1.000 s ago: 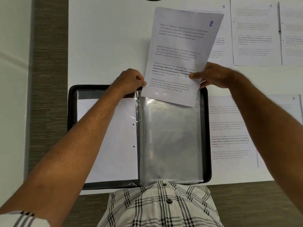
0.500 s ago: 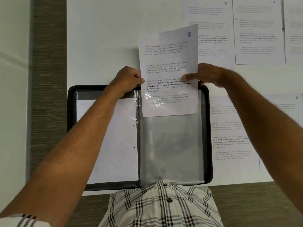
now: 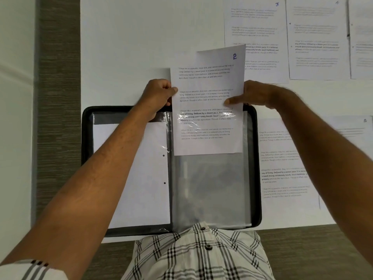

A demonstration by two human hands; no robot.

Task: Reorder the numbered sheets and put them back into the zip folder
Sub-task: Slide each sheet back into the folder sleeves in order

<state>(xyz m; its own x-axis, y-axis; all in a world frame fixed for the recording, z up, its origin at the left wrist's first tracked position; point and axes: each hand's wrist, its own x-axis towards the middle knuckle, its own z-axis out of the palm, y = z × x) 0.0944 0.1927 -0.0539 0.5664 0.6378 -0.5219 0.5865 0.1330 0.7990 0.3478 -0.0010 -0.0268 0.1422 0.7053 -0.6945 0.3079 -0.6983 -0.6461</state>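
Short-sleeved shirt (image 3: 199,257): cream-white ground, checked with dark and grey crossing stripes. Dark round buttons (image 3: 208,246) run down the front placket. Striped sleeve hem (image 3: 30,269) shows at left upper arm. Forearms bare.

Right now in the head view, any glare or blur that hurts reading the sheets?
Head view: glare streaks on the clear sleeve wash out part of the bold paragraph of sheet 2, though its "2" stays legible; sheet 3 and the sheets further right are soft and faint, text unreadable; wide-angle lens bows the zip folder edges; both forearms are sharp enough, no strong shadows.
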